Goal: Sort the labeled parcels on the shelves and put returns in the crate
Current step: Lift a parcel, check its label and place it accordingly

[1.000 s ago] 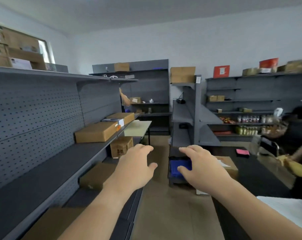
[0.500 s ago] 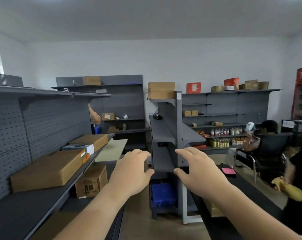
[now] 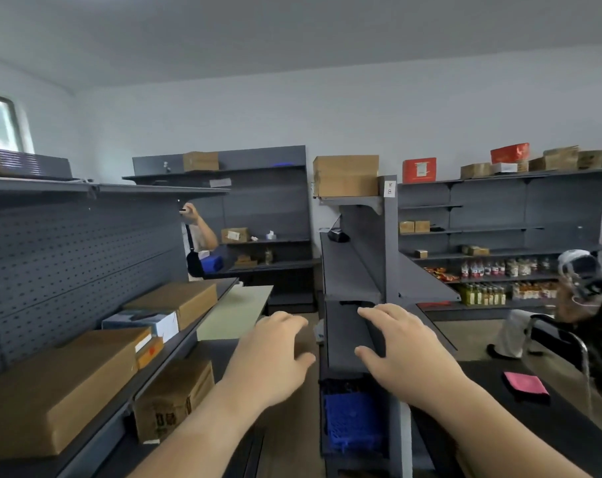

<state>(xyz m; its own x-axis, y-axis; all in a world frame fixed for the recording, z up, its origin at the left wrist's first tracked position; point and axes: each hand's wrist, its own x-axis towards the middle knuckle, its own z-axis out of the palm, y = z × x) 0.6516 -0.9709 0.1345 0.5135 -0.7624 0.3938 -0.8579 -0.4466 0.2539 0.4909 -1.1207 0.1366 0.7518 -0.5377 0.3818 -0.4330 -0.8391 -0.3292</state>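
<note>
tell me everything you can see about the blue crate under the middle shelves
The blue crate looks like plastic, with latticed walls full of small openings. It sits upright at the bottom of the narrow grey shelf unit in the middle of the room, tucked under the lowest shelf and partly in shadow. Its inside is hidden. Nothing grips it; the right hand is raised above it, apart.

We find nothing here that we can actually read. The brown box [image 3: 173,401] on the low left shelf [image 3: 223,353] carries dark print on its end, but it's too blurred to make out. The white sign [image 3: 390,188] on the centre shelf post [image 3: 390,253] shows two dark marks, illegible. The red box [image 3: 419,170] up top has a pale panel, unreadable. The back-shelf parcel [image 3: 235,235] wears a white label and the bottles [image 3: 482,294] have theirs, all too small.
</note>
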